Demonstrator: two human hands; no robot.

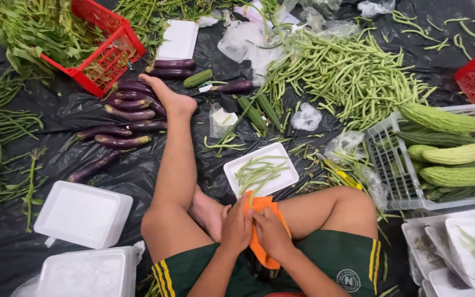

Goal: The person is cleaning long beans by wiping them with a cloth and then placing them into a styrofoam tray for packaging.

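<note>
Both my hands meet in my lap over an orange tool with a flat handle (260, 242). My left hand (236, 226) grips its left side and my right hand (271, 231) grips its right side. A few green beans (255, 194) stick out from the top of the orange tool, between my hands. Just beyond lies a white foam tray (284, 181) holding several green beans (259, 171). My legs are folded on the black plastic sheet (67, 110).
A large pile of green beans (347, 74) lies ahead. Purple eggplants (130, 115) sit by my left foot. A red basket (105, 52) holds leafy greens. A white crate (391, 170) contains bitter gourds (457, 157). Stacked foam trays (81, 214) lie left, more trays (457, 253) right.
</note>
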